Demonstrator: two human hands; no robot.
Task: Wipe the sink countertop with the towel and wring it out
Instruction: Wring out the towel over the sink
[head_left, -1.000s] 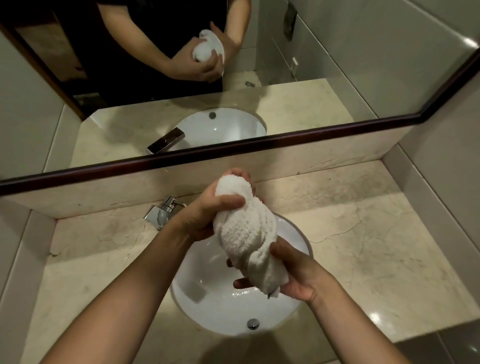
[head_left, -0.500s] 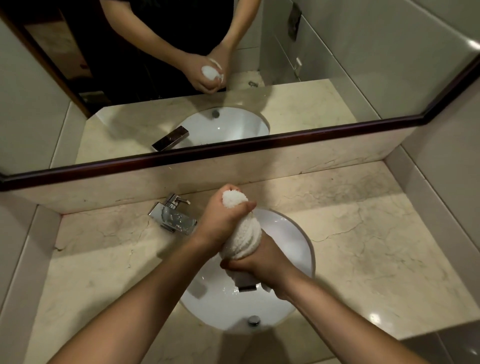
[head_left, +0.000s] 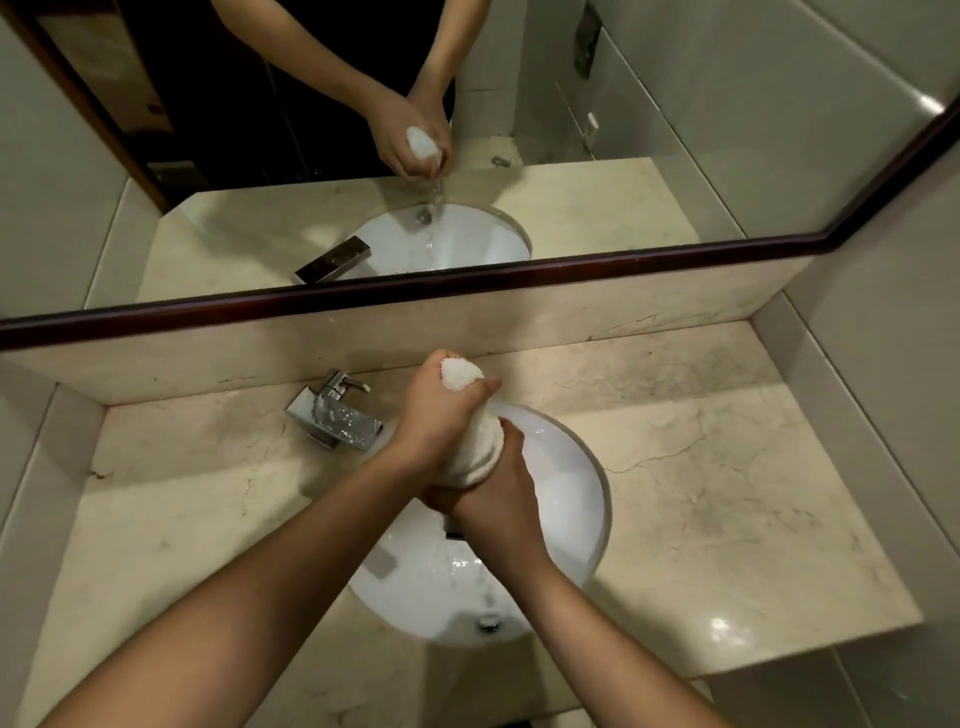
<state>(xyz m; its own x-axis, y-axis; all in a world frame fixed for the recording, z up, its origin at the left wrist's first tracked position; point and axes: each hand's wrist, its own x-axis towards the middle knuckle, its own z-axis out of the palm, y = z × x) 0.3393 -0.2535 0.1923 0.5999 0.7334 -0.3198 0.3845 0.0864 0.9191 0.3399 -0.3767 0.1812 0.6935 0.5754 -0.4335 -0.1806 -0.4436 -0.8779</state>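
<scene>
Our right hand (head_left: 498, 501), the nearer one, grips the lower end of the twisted white towel (head_left: 475, 449) over the sink basin (head_left: 576, 499); its long axis runs away from us to our left hand (head_left: 441, 415), clenched round the upper end, so counter-twisting should wring it.

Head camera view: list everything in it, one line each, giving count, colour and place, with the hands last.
countertop: one, beige veined marble, around the sink.
sink: one, white, round, set into the countertop, wet inside.
faucet: one, chrome, on the countertop left of the sink.
mirror: one, dark brown frame, on the wall behind the countertop.
towel: one, white, twisted, held above the sink.
left hand: one, grips the towel's upper end.
right hand: one, grips the towel's lower end.
</scene>
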